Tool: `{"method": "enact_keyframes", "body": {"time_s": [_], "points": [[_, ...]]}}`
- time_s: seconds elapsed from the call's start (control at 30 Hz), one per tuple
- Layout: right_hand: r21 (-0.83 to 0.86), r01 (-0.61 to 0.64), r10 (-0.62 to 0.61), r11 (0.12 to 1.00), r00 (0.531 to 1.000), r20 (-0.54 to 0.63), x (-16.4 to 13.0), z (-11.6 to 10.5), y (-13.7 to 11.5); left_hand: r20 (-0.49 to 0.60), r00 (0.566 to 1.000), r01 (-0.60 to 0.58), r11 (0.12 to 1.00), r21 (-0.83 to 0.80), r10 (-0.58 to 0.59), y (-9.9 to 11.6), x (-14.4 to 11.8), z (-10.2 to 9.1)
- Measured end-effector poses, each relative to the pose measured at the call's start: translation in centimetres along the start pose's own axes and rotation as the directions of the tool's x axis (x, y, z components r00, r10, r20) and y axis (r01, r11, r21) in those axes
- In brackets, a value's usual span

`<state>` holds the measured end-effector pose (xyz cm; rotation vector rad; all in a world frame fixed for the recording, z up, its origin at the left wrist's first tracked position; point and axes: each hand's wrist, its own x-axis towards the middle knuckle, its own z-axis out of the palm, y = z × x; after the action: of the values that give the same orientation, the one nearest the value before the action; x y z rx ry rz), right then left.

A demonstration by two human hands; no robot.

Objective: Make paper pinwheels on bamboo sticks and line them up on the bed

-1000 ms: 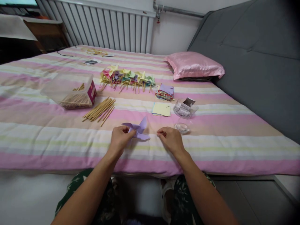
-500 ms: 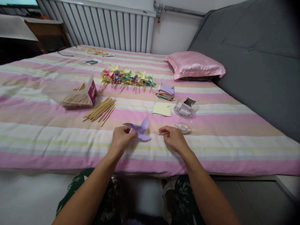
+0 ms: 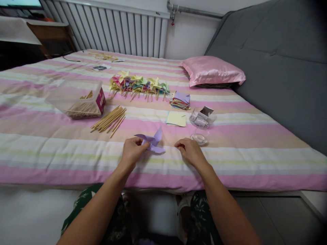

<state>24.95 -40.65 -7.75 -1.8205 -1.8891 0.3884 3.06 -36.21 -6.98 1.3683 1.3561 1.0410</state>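
My left hand (image 3: 133, 152) pinches a folded purple paper pinwheel (image 3: 152, 142) at its centre, just above the striped bedspread (image 3: 51, 153). A short way to the right, my right hand (image 3: 190, 151) has its fingertips pinched together over the bedspread; something tiny may be between them, too small to identify. A small clear dish (image 3: 199, 138) lies just beyond the right hand.
Loose wooden sticks (image 3: 108, 119) and a clear box of sticks (image 3: 76, 98) lie to the left. A row of finished pinwheels (image 3: 138, 85), a stack of coloured paper squares (image 3: 180, 100), a yellow sheet (image 3: 176, 119) and a clear bowl (image 3: 203, 118) lie beyond. A pink pillow (image 3: 212, 71) is at the back right.
My right hand has shifted slightly right and down towards the bedspread. The left hand and the pinwheel have barely moved.
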Motion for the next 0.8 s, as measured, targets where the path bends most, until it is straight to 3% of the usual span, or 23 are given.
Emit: {"method": "enact_keyframes", "body": {"time_s": [0.37, 0.8], "points": [[0.084, -0.013, 0.009, 0.996, 0.999, 0.050, 0.05, -0.49, 0.48, -0.005, 1.000, 0.013, 1.000, 0.008, -0.013, 0.29, -0.15, 0.05], [0.048, 0.034, -0.038, 0.998, 0.996, 0.080, -0.03, -0.68, 0.00, 0.021, 0.998, 0.065, 0.997, -0.050, -0.064, 0.75, -0.32, 0.26]]}}
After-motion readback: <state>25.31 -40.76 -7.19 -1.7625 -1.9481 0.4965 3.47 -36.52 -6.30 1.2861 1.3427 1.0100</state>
